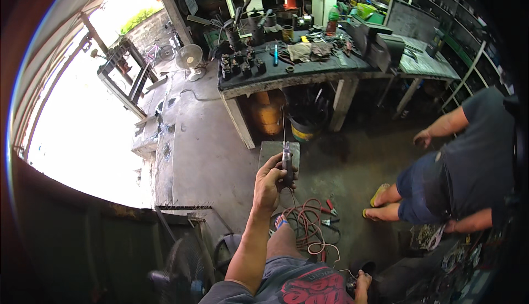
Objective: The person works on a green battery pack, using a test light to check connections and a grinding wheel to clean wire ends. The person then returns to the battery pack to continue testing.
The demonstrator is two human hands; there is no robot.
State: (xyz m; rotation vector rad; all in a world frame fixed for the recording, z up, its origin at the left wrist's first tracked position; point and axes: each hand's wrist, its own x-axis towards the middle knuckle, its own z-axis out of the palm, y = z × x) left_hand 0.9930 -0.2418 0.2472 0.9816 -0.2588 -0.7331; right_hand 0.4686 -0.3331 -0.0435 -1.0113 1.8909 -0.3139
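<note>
My left hand is wrapped around the dark handle of a slim probe, its thin shaft pointing up, in the air in front of the surface. My hands are well apart: my right hand is low, farther from the surface, and I cannot tell whether it is closed on the small dark thing beside it.

The surface's front edge faces me, worn and pale, and things lie near it at the left end, where a group of small dark parts stands. Off that end, a broad strip of concrete floor runs on to a white fan. In front of the surface, room is tighter: a low grey stand sits close to it, and nearer to me red cables lie in loops with clamps. To the right of these, still in front of the surface, a co-worker stands bent forward.

As for containers, a dark tin at the surface's back left has long tools sticking out. A brownish pot stands near its back middle, contents hidden from me, and a red bottle with a green top farther right. Beneath the surface are an orange tank and a yellow-banded bucket holding dark things I cannot make out.
</note>
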